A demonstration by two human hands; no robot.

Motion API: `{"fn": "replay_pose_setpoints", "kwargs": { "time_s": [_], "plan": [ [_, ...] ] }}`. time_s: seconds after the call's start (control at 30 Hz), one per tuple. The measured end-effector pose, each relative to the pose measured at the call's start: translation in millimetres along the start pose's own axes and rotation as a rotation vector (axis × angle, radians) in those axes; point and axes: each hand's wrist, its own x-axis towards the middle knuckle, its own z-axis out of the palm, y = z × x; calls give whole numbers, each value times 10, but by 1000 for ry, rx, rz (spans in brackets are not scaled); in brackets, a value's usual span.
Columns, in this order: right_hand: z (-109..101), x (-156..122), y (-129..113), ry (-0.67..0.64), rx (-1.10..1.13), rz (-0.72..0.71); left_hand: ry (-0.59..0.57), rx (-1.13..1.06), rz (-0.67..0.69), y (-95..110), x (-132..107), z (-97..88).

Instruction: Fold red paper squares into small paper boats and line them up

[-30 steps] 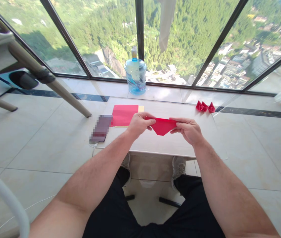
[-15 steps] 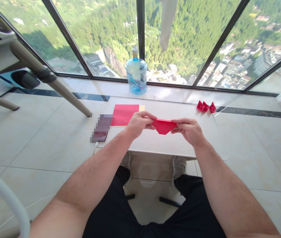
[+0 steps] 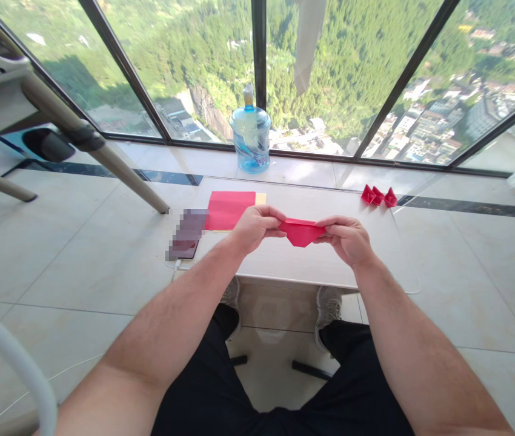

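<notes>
A folded piece of red paper (image 3: 302,233) is held up above the white table (image 3: 275,266), stretched level between my two hands. My left hand (image 3: 257,229) pinches its left end between thumb and fingers. Its right end is gripped the same way by my right hand (image 3: 346,237). The paper has a straight folded band along the top and narrows to a blunt point at the bottom. Flat on the table, left of my hands, lies a stack of red paper sheets (image 3: 230,209) with a yellowish sheet (image 3: 261,198) showing at its edge.
Small folded red paper shapes (image 3: 378,195) stand in a row at the table's back right corner. A phone (image 3: 189,233) with a white cable lies at the left edge. A blue water jug (image 3: 251,139) stands by the window behind. A metal-legged frame (image 3: 121,175) is at left.
The red paper's top band has tipped slightly, so more of it shows. Both hands keep their pinch in nearly the same place.
</notes>
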Motion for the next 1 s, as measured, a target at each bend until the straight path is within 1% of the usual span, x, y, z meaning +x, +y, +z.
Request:
{"fn": "replay_pose_setpoints", "kwargs": {
  "time_s": [0.23,0.4,0.5,0.7,0.83,1.0],
  "plan": [
    [7,0,29,8,2,-13,-1,14,-1,-4,-10,14],
    [35,2,61,75,-135,-66,56,77,38,-18,-23,57],
    [41,9,71,86,-208,-97,67,118,54,-29,-22,61],
    [43,8,74,81,-386,-78,9,195,109,-35,-40,61],
    [37,8,89,114,-400,-73,-24,175,114,-31,-53,61],
    [37,14,99,148,-384,-77,11,124,81,-62,-13,38]
  ]
}}
